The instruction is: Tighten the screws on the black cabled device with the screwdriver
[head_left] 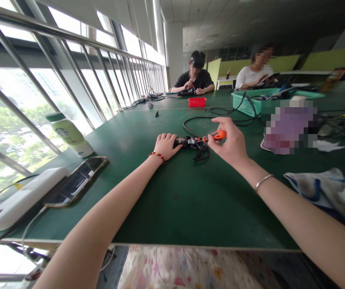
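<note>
On the green table lies a small black device (pixel 192 142) with exposed parts and a black cable. My left hand (pixel 165 147) is closed over the device's left end and holds it down. In my right hand (pixel 229 143) is an orange-handled screwdriver (pixel 220 135), gripped between thumb and fingers with the index finger raised. Its tip points left at the device's right end; whether it touches a screw is too small to tell. A loop of black cable (pixel 201 155) hangs by the device's lower right side.
A phone (pixel 78 182), a white power strip (pixel 25 196) and a green-capped bottle (pixel 69 134) stand left. A red bin (pixel 197 102) and a green basket (pixel 243 103) sit farther back. Cloth gloves (pixel 329 192) lie right. Two people sit beyond, and a metal railing (pixel 79 52) runs along the left.
</note>
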Demonstrator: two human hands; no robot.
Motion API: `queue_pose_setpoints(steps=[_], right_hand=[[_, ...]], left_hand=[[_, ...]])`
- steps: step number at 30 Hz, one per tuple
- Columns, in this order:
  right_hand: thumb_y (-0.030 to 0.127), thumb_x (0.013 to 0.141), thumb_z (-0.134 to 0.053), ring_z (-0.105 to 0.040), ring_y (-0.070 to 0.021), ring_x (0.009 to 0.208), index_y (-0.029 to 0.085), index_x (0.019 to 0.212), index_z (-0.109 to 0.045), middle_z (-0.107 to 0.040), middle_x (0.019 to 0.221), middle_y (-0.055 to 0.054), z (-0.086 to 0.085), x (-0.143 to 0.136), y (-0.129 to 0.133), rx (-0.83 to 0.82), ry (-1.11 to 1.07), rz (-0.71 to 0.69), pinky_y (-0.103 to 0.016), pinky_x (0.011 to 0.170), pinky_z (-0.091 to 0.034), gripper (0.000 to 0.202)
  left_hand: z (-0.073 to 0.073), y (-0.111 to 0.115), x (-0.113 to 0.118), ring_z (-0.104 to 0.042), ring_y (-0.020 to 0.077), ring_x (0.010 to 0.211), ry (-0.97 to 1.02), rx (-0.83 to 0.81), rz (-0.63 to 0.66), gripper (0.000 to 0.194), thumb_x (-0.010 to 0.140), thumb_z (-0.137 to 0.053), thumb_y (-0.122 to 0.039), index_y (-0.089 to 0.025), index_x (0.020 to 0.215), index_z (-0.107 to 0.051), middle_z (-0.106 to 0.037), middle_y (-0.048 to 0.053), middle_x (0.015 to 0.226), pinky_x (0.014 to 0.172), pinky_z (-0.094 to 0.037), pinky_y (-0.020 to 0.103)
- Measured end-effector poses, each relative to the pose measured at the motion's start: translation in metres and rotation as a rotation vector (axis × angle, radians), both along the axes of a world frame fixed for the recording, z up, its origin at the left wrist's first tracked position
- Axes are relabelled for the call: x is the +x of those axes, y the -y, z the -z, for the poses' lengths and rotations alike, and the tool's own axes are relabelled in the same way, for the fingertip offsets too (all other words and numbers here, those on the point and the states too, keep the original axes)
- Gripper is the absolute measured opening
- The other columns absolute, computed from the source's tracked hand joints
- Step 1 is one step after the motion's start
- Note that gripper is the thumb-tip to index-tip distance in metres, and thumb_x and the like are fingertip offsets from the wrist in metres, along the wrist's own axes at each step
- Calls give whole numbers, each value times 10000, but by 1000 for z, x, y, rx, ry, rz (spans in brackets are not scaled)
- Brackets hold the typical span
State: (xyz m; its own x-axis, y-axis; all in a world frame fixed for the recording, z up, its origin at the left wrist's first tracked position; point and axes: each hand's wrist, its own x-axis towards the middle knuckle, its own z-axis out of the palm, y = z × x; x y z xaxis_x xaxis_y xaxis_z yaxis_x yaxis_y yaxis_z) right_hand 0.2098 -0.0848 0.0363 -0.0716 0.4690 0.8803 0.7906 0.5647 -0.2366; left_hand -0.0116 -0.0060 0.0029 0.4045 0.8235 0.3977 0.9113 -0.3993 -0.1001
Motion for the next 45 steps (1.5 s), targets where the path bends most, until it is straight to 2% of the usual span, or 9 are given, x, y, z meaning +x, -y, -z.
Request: queue_pose_setpoints(steps=[3,11,16,19,22,28,35,41,45], right_hand=[[343,775,-534,-567,-189,620,218,915,-598,-562,620,4,0,0,0,-39,9,51,-307,635,-446,198],[268,705,-546,-597,-198,679,209,1130,-509,-638,814,-32,1,0,1,10,-15,1,-324,673,-476,430],[353,778,-538,-594,-178,582,213,909,-606,-599,611,4,0,-1,1,-53,-6,84,-282,595,-442,203],[402,815,-512,-608,-173,584,215,847,-618,-609,593,2,0,0,0,-78,-8,102,-262,580,-424,218],[412,816,-501,-597,-171,562,219,892,-607,-614,599,7,0,0,1,-80,-22,103,-263,562,-417,234],[263,721,-537,-590,-175,594,189,1105,-520,-634,698,-3,0,0,2,-15,-26,28,-293,606,-455,392],[373,780,-520,-575,-156,540,218,910,-582,-587,600,21,0,0,0,-51,-28,115,-257,554,-419,211],[240,705,-526,-577,-155,573,187,1103,-522,-611,697,11,-1,-1,3,-8,-26,7,-275,609,-448,402],[302,738,-532,-561,-162,550,191,1025,-555,-580,642,15,0,0,2,-31,-11,44,-283,592,-439,308]], left_hand=[[0,0,0,-482,302,1078,-5,-1,-3,475,895,-413,-516,-167,1183,-556,-597,121,1132,961,-343,421],[2,-2,-1,-483,296,1073,4,12,7,463,894,-409,-521,-184,1177,-556,-596,116,1125,964,-339,424],[2,-2,-1,-482,304,1072,4,9,6,476,894,-408,-519,-169,1178,-559,-598,120,1121,959,-341,424],[2,-2,-1,-479,307,1073,9,3,8,470,894,-412,-516,-169,1176,-560,-596,125,1122,957,-340,431],[2,-2,-1,-476,306,1075,8,4,10,472,895,-408,-516,-171,1181,-555,-594,126,1129,957,-339,432],[3,-3,-2,-479,300,1070,9,13,14,472,895,-409,-517,-170,1180,-556,-593,126,1125,962,-335,430],[1,-1,0,-476,301,1073,-3,5,1,469,898,-409,-515,-167,1175,-557,-595,121,1128,958,-337,420],[0,1,0,-478,299,1083,-1,-6,0,477,899,-412,-516,-166,1190,-552,-595,118,1135,960,-335,413],[0,1,0,-480,300,1082,-9,-2,-2,482,901,-405,-519,-166,1195,-552,-595,116,1138,962,-335,414]])
